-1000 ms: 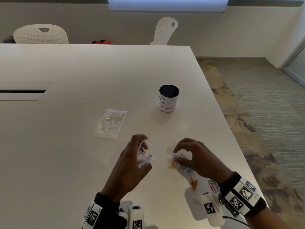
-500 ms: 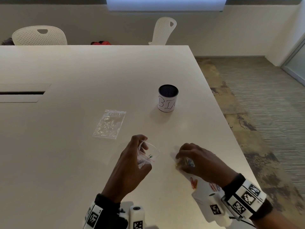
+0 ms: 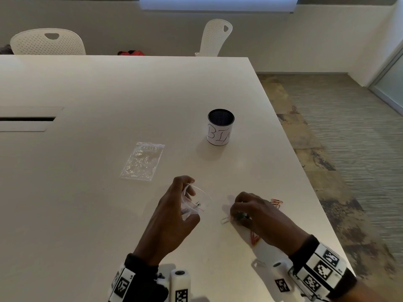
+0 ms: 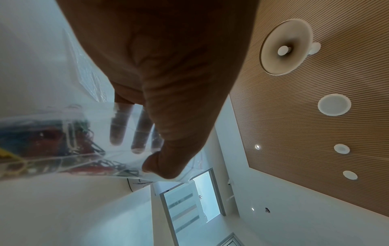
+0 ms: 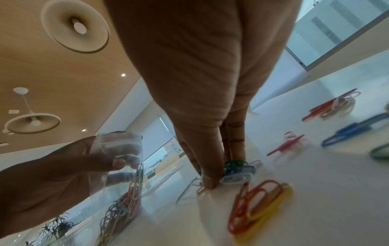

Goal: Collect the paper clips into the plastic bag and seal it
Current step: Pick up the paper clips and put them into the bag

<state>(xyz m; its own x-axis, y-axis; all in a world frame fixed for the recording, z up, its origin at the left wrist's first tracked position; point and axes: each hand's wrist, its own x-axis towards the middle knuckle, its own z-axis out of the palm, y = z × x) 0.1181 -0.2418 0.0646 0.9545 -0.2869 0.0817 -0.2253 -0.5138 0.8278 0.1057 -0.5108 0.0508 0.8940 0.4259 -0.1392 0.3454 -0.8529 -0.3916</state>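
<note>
We note that the right hand [image 3: 259,214] has shifted across the table [image 3: 109,94] since a second ago, from one cluster of paper clips [image 5: 261,199] to another nearer the person, and now has thumb and fingertips [image 5: 208,181] closed on a small green, blue and white bunch [image 5: 238,169] lying on the surface — a fresh pickup appears to be under way, not yet lifted. The left hand [image 3: 172,221] has not moved in that interval; it grips the clear plastic bag [image 5: 118,169] just left of the right hand, thumb and fingers pinching the upper wall so the mouth stands open. The bag is upright and already holds a jumble of coloured clips in its lower part, so collection is, in our judgement, partly done. Loose clips remain on the table: red and yellow ones beside the right thumb, blue and red ones further off, an orange pair [image 3: 276,201] beyond the knuckles. The seal is still open. A second clear bag [image 3: 142,160] lies flat and apart, and a mesh cup marked "BIN" [image 3: 220,127] stands beyond it.
</note>
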